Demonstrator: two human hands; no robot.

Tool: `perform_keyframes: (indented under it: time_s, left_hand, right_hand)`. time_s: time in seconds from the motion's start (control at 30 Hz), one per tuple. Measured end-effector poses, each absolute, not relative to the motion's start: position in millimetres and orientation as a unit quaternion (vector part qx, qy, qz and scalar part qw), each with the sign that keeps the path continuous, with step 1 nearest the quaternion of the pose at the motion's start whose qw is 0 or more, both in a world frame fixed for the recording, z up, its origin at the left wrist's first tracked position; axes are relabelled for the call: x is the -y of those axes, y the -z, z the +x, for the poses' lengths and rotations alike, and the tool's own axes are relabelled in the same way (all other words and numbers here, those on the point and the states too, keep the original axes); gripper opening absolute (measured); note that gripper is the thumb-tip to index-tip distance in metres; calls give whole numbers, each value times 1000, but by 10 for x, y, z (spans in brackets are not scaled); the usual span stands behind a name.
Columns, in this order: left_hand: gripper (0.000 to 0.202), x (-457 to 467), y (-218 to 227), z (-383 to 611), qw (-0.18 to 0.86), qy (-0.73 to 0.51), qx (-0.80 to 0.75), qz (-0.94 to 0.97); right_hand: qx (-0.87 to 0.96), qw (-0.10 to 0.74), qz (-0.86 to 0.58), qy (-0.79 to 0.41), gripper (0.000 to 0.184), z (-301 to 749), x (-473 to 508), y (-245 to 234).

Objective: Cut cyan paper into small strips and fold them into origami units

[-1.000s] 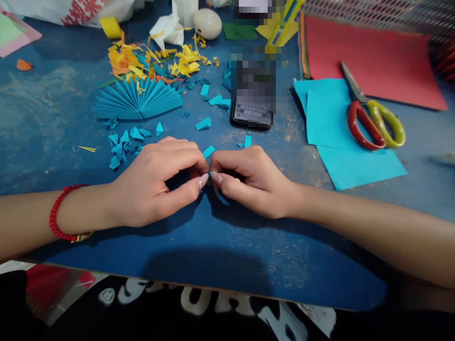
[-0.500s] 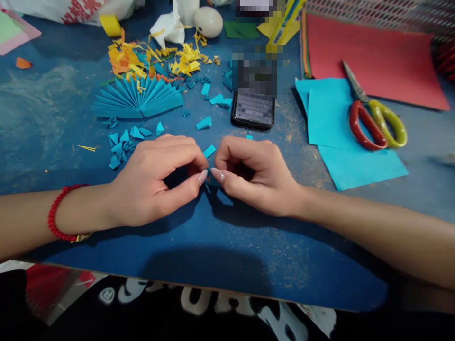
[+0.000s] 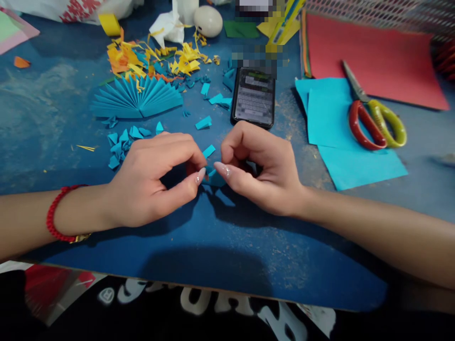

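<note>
A small folded piece of blue paper [image 3: 215, 178] sits between my two hands, low over the table, partly covered by the fingertips. My left hand [image 3: 152, 182] is closed in a pinch on its left end. My right hand [image 3: 265, 173] is curled at the right end, thumb lying along the paper and index finger bent above; the other fingers are hidden. Just beyond the fingertips lies a blue paper strip [image 3: 209, 151]. Several small folded blue pieces [image 3: 122, 144] lie beside my left hand, and a pleated blue paper fan [image 3: 138, 100] rests behind them.
Scissors [image 3: 373, 118] with red and yellow handles lie on blue sheets [image 3: 332, 118] at the right, near red paper [image 3: 373, 61]. Beyond my right hand is a phone [image 3: 254, 102]. Yellow and orange scraps [image 3: 185, 59] and a white egg-shaped object [image 3: 208, 22] are farther back.
My right hand has shifted slightly right and its index finger has risen, so more of the folded blue paper shows. My left hand has moved very slightly left, still pinching.
</note>
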State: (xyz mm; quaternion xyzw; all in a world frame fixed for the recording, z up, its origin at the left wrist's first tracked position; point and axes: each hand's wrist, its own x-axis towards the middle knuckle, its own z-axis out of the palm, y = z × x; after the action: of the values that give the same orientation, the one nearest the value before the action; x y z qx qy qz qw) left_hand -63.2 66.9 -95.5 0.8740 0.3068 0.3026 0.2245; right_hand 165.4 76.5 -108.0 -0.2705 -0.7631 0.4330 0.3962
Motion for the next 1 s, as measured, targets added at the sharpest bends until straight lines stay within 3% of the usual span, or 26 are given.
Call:
perform_keyframes:
  time_s: [0.3,0.83,1.0]
  left_hand:
    - [10,-673,973,-643,204,-295,-290,887]
    - [7,-657,989,-626,198,-301,-278,890]
    - [9,-640,1018,-635,152,-305,-281,897]
  right_hand:
    - [817,394,-238,-348,11,1661,-687,1090]
    - [792,339,-278,-425,27,1662,-777,1113]
    - [793,315,-295,-430,23,1656,-766,1100]
